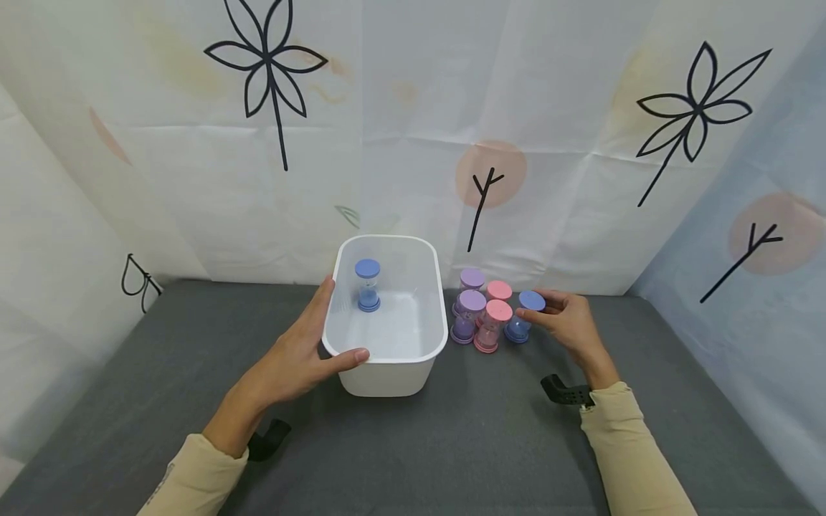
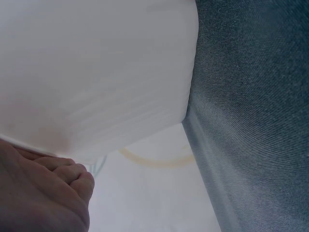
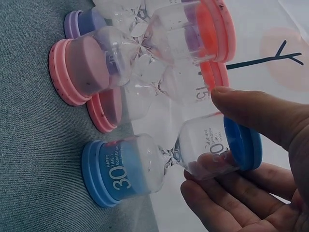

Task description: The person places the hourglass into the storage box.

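A white plastic bin (image 1: 387, 376) stands on the table, with one blue-capped hourglass (image 1: 368, 287) upright inside it. My left hand (image 1: 293, 358) holds the bin's near-left corner, thumb over the front rim and fingers along the left outer wall. To the bin's right, my right hand (image 1: 568, 322) has its thumb and fingers round the upper part of a second blue hourglass (image 3: 128, 169), marked 30. That hourglass stands upright, its base at the table surface. Close beside it are two pink hourglasses (image 1: 492, 328) and two purple hourglasses (image 1: 467, 319).
Dark grey cloth covers the table (image 1: 490, 444). A pale printed curtain (image 1: 400, 93) hangs right behind the bin and hourglasses, with more fabric along both sides. The pink and purple hourglasses stand tightly grouped between the bin and my right hand.
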`<state>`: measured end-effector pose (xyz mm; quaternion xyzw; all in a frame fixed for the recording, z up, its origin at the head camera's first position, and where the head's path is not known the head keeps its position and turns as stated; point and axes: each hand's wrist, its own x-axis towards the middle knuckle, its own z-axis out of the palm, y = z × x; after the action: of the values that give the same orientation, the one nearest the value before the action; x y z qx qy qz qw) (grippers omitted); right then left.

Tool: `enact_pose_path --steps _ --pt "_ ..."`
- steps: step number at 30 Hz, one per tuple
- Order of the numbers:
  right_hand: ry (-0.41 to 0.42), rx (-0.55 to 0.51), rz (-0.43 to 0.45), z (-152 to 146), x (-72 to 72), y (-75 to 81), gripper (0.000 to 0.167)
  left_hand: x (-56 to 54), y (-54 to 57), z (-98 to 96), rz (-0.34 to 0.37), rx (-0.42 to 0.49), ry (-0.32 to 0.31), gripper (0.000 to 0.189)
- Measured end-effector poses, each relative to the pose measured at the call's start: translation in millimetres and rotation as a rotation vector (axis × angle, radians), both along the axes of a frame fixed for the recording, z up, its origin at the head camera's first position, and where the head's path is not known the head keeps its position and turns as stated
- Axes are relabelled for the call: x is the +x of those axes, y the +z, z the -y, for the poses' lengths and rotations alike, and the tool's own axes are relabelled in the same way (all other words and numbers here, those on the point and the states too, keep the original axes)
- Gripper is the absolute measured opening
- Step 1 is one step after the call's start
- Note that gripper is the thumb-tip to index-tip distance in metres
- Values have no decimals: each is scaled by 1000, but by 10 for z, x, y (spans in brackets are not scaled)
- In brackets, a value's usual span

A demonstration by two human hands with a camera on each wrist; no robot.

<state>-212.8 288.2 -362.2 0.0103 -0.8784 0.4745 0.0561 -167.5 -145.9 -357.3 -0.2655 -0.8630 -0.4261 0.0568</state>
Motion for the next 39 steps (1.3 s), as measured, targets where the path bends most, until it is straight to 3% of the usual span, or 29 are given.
enact_pose_path --steps 6,14,24,31,39 --pt "-11 -6 -11 7 10 16 64 -4 2 0 2 1 -2 115" --pt "-49 -62 -46 20 75 175 63 -4 8 1 7 -2 1 116" --pt "-131 -140 -180 123 213 428 62 -6 11 7 10 2 -2 116" --pt "-91 -195 -292 212 322 582 54 0 8 9 21 -5 5 116" --pt "-21 -290 -317 331 469 750 53 -9 5 1 12 8 -5 116"
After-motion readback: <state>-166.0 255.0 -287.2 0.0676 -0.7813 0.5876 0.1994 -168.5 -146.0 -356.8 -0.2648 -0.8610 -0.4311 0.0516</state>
